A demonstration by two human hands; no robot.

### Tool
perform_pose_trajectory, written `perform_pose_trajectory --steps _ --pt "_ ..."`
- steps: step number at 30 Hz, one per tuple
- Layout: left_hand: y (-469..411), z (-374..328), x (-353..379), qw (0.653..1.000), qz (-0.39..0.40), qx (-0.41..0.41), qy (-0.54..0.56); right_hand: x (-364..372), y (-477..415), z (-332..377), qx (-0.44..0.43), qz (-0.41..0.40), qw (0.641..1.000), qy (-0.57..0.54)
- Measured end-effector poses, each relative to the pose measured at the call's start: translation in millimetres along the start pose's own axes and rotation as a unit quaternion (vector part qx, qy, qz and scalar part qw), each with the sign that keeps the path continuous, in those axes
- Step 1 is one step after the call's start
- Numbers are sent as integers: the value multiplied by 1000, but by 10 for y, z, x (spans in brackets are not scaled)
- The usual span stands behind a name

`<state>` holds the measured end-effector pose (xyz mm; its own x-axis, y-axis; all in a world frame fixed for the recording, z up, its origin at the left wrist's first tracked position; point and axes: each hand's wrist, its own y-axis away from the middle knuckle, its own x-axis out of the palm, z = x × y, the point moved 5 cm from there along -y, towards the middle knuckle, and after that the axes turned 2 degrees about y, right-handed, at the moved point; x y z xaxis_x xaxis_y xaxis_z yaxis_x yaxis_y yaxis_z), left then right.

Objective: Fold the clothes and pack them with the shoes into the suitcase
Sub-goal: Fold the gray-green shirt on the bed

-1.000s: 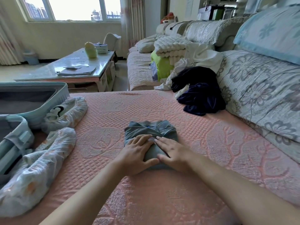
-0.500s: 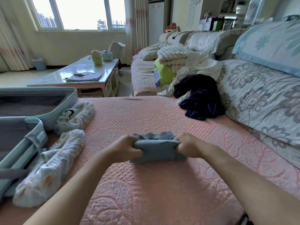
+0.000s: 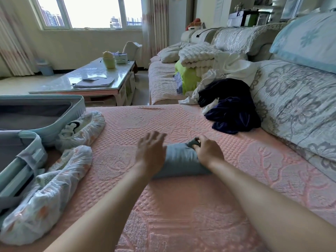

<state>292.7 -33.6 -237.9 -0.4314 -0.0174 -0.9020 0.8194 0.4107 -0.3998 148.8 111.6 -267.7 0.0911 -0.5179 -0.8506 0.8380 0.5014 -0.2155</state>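
The fingers (image 3: 196, 146) of the right hand (image 3: 209, 153) are curled and pinch a tuft of cloth at the far right end of the folded blue-grey garment (image 3: 179, 161). The fingers (image 3: 154, 138) of the left hand (image 3: 151, 153) are straight and spread, and grip nothing. The palm stands at the garment's left end; whether it touches cannot be told.

The garment lies as a compact bundle on the pink cover (image 3: 181, 215), between both hands.

The step in hand appears to be securing the bundle before packing. To do it well:
- Tuck the pinched tuft fully under or into the fold, so no loose edge stands out.
- Bring the left palm flat against the left end to stop the bundle unrolling.
- Lift with support at both ends, not by the tuft alone.

The open suitcase (image 3: 60, 122) lies well to the left, with two shoes (image 3: 54, 188) in plastic covers just beside it. Dark clothes (image 3: 232, 113) lie unfolded against the back cushions.
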Motion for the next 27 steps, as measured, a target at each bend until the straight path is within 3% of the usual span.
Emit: perform_pose_trajectory --steps 2,4,6,8,11,14,22,27 --pt "-4 -223 181 994 83 67 8 75 -40 12 -20 3 991 133" --pt "58 -249 408 986 159 53 -8 105 -49 98 -83 -16 975 203" --pt "82 -189 524 984 167 45 -43 155 -44 191 -161 -6 975 150" --pt "66 -104 537 985 166 38 -37 286 -23 194 -198 94 970 103" --pt "97 55 511 981 195 21 -9 441 41 8 -149 229 956 109" --pt "205 186 476 971 237 24 24 431 34 -88 -115 241 956 119" --pt "214 365 274 976 192 88 -57 258 148 85 -140 201 956 160" --pt "204 647 120 984 169 37 -37 97 406 254 -167 241 948 124"
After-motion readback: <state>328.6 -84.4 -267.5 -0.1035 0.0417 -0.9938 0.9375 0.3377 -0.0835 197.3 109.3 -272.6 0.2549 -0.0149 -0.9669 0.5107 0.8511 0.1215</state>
